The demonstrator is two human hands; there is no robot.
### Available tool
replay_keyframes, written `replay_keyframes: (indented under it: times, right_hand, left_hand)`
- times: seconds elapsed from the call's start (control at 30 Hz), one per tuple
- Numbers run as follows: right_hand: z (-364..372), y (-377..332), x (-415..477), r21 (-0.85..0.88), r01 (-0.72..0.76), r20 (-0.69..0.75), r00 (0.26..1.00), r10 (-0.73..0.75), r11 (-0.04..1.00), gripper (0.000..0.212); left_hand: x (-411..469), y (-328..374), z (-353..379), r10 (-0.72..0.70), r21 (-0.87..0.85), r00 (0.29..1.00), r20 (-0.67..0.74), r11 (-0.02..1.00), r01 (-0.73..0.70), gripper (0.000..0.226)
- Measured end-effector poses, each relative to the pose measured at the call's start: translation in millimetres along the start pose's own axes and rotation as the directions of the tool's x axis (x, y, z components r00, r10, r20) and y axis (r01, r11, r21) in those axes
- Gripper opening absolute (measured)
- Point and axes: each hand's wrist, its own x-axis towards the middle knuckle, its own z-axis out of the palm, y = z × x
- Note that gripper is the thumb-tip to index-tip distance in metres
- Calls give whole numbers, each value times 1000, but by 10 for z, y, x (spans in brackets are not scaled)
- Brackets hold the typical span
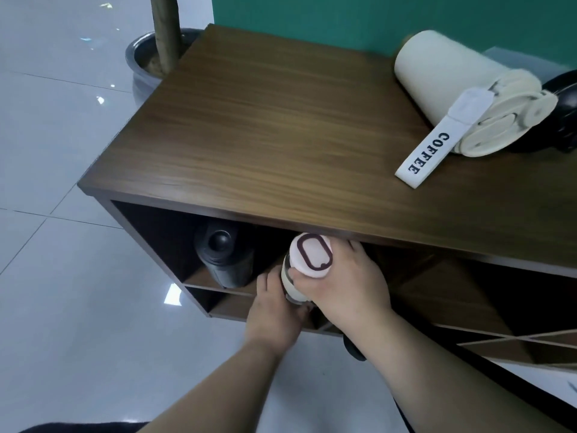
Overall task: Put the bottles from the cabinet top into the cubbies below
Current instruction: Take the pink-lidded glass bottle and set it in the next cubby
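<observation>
A small bottle with a pink lid and dark oval ring [310, 254] is at the mouth of the upper left cubby [162, 239], held between both hands. My right hand [349, 282] wraps its upper body from the right. My left hand [274, 310] grips its lower part from the left. A black bottle [223, 254] stands inside that cubby, further left. On the cabinet top [265, 129] at the right lies a cream tumbler [462, 92] on its side, with a white strap reading COFFEE. A black bottle [562, 110] lies behind it, mostly cut off.
The cabinet stands against a green wall [343, 17]. A grey plant pot with a trunk [156, 54] stands on the tiled floor at its far left corner. A lower cubby [224, 303] opens below the shelf. Diagonal dividers [437, 292] fill the section to the right.
</observation>
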Motion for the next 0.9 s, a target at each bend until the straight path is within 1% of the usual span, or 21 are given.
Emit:
replay_keyframes:
  times: [0.1, 0.2, 0.27, 0.33, 0.47, 0.63, 0.77, 0.9]
  right_hand:
    - [1, 9, 44, 15, -37, -15, 999, 37, 999, 65]
    - [51, 82, 26, 96, -21, -13, 1000, 22, 995, 69]
    - [99, 136, -4, 180, -2, -3, 1000, 3, 984, 71]
    - [134, 169, -12, 240, -16, 9, 1000, 15, 971, 72]
    - [197, 204, 6, 261, -67, -11, 997, 72, 963, 77]
    - [234, 193, 8, 312, -108, -69, 988, 136, 944, 84]
    - [251, 180, -4, 342, -138, -98, 979, 181, 929, 88]
    - [280, 168, -26, 354, -172, -108, 969, 223, 919, 93]
  left_hand:
    - [43, 25, 48, -16, 17, 1000, -15, 1000, 16, 73]
    - [69, 32, 77, 4, 71, 1000, -25, 997, -2, 74]
    - [70, 21, 88, 25, 111, 999, -21, 994, -23, 76]
    - [63, 23, 88, 9, 93, 1000, -29, 996, -6, 82]
    - [46, 18, 68, -20, 44, 999, -30, 999, 21, 92]
    - [57, -16, 14, 5, 36, 1000, -31, 999, -4, 89]
    - [67, -40, -3, 25, 114, 1000, 1, 993, -25, 97]
    - [84, -68, -17, 11, 169, 998, 61, 985, -21, 106]
